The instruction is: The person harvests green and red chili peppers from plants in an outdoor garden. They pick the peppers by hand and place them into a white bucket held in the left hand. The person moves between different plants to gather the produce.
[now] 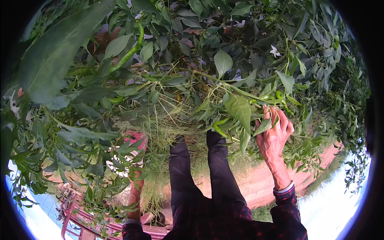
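Observation:
My right hand (274, 132) reaches in among the leaves of a pepper plant (240, 109), fingers bent and a leaf lying across the thumb side. Just beyond its fingertips are a green chilli pepper (266, 98) and a second, curled green chilli pepper (283, 103). Another curved green chilli pepper (220, 127) hangs left of the hand. On the left, my forearm (135, 192) rises behind foliage, and leaves hide most of my left hand. Beside it, partly covered, is a pink and white object (135, 147), possibly a container; whether the hand holds it is unclear.
A long green chilli pepper (129, 57) hangs at upper left, near a large blurred leaf (60, 51) close to the camera. A white flower (274, 51) shows at upper right. Grass (159, 129) surrounds my feet. Behind are bare soil (258, 186) and a red metal frame (90, 220).

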Demonstrator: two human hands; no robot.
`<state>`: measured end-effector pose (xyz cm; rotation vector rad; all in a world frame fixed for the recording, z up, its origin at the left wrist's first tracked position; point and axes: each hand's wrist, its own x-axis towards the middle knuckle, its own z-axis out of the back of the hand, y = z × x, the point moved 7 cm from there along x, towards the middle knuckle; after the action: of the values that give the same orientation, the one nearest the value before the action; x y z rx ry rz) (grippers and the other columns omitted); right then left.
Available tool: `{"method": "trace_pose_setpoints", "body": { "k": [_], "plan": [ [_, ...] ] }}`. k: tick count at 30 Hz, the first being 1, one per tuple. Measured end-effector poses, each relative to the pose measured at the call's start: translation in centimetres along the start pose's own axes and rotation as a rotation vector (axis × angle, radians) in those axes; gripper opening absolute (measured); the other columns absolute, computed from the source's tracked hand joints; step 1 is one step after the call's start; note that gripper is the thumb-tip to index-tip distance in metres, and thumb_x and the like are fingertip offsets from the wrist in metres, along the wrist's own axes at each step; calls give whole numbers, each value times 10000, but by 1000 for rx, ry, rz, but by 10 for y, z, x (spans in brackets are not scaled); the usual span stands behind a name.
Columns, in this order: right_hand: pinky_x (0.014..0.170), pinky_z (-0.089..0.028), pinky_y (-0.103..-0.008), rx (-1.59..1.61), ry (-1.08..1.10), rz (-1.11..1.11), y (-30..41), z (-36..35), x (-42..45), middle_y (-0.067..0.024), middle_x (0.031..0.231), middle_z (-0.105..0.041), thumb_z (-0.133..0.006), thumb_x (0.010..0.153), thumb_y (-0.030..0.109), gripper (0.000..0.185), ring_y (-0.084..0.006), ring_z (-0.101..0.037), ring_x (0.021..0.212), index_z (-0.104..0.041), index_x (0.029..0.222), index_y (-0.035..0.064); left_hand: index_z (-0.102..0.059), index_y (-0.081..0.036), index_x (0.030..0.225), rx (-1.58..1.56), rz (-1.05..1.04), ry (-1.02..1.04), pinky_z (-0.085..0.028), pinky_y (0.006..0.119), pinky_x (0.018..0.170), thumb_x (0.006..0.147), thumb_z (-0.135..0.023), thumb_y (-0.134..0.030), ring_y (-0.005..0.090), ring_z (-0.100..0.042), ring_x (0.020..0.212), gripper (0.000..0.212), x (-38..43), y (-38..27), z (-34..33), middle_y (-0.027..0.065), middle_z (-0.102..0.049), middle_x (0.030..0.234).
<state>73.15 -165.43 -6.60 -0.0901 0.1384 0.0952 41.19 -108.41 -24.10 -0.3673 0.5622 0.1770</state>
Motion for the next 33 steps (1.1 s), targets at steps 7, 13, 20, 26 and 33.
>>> {"method": "trace_pose_setpoints", "body": {
  "k": [7,13,20,26,33],
  "plan": [
    [959,-296,-436,19,23,-55,-14,-1,-14,-68,1277,-555,-704,735,149,562,-267,-483,1178,-565,1274,69,-537,-3,1320,-734,-389,638,-494,364,967,913,-675,-204,282,-625,1131,474,109,-379,138,177,-624,1242],
    [967,-272,-427,34,48,-57,-12,-5,-13,-71,1286,-558,-689,788,177,646,-271,-478,1202,-494,1396,77,-486,74,1345,-903,-555,69,-412,400,1055,920,-624,-120,350,-538,1252,487,206,-456,223,235,-541,1353],
    [965,-266,-423,42,107,-109,-12,-2,-11,-68,1278,-564,-661,793,149,561,-259,-466,1244,-552,1338,78,-469,88,1333,-871,-279,-249,-424,361,1059,1007,-508,-124,284,-572,1208,391,248,-466,229,217,-557,1318],
    [976,-263,-427,128,67,-119,-16,-9,-18,-81,1383,-518,-624,761,55,338,-259,-440,1293,-646,1097,20,-379,174,1318,-1428,-18,-442,-478,448,1044,973,-521,-57,387,-572,1183,439,257,-411,243,343,-528,1253],
    [971,-282,-427,81,22,-103,-12,-2,-12,-70,1143,-597,-692,775,189,599,-268,-493,1221,-556,1351,93,-434,143,1266,-1659,57,-648,-410,474,1114,960,-540,-44,409,-444,1310,374,252,-368,254,314,-471,1331]
  ]
}}
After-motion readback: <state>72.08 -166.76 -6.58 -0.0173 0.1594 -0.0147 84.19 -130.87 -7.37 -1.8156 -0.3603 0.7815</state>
